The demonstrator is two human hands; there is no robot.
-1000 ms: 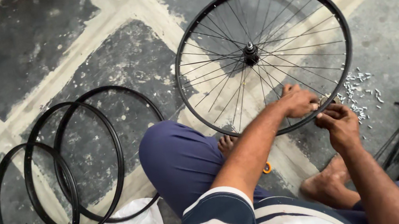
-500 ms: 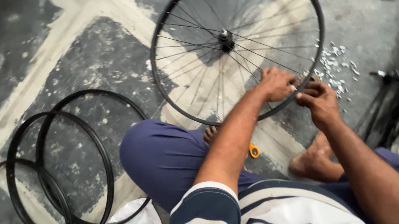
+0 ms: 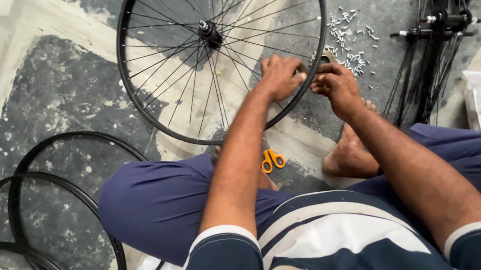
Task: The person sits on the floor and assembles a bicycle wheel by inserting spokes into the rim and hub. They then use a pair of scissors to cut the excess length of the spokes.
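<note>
We sit cross-legged with the spoked bicycle wheel [image 3: 219, 47] lying just beyond our knees. Our left hand [image 3: 280, 76] clasps its near rim, and our right hand [image 3: 333, 82] pinches something small at the same spot; what, we cannot tell. Steady, small turns with the rim held flat seem wise. The patchy stone floor [image 3: 50, 88] holds scattered spoke nipples [image 3: 347, 39] right, bare rims [image 3: 42, 233] left, orange scissors [image 3: 271, 160] near.

It was a bicycle repair workshop: a spoked wheel [image 3: 222, 47] lay on the stained stone floor [image 3: 50, 88], beside bare rims [image 3: 43, 239], loose spoke nipples [image 3: 348, 39] and bundled hubs with spokes [image 3: 443, 23].
</note>
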